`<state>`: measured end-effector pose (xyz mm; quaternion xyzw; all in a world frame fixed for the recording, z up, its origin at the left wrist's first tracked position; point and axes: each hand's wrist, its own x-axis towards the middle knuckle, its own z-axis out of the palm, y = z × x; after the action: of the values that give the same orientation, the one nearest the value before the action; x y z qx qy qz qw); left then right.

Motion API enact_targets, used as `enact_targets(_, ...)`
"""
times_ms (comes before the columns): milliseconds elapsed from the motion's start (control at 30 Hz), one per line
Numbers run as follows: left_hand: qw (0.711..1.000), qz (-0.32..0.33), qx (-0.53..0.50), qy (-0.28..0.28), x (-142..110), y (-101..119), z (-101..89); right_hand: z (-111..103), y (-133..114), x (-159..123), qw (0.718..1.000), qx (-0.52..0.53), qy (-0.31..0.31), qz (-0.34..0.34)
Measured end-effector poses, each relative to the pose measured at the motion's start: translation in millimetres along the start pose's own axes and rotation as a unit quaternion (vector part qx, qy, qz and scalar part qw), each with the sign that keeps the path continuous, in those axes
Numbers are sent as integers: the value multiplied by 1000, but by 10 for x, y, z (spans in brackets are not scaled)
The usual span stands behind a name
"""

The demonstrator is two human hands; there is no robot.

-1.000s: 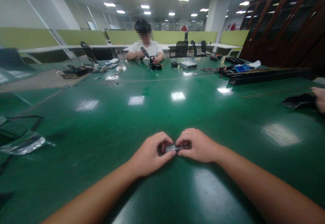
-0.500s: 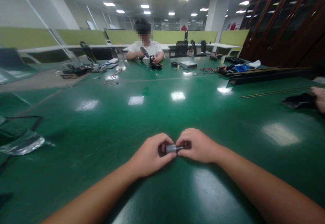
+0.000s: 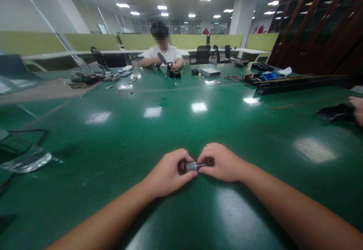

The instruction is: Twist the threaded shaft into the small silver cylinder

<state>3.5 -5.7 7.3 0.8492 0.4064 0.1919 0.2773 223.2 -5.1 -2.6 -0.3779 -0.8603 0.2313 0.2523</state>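
Observation:
Low over the green tabletop (image 3: 159, 136), my two hands meet around one small silver cylinder (image 3: 191, 166) with a narrow dark shaft at its right end. My left hand (image 3: 170, 172) is closed on the cylinder body, fingers curled over the far side and thumb along the near side. The thin shaft (image 3: 204, 164) runs into my right hand (image 3: 221, 163), which pinches it between thumb and fingers. Fingers hide both ends of the piece, so its exact kind does not show.
Across the table a person (image 3: 163, 55) holds a power drill (image 3: 161, 57) over black parts (image 3: 173, 74). At right, another person's hand (image 3: 357, 110) holds black film (image 3: 333, 113) beside thin rods (image 3: 300, 104). Clear plastic packaging (image 3: 27, 159) lies at left.

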Motion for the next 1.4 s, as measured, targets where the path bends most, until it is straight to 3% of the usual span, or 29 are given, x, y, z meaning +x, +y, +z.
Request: enact_targets(1400,999,28,3,28,-196,0,70,34,-117,-106,998,6,-49,30)
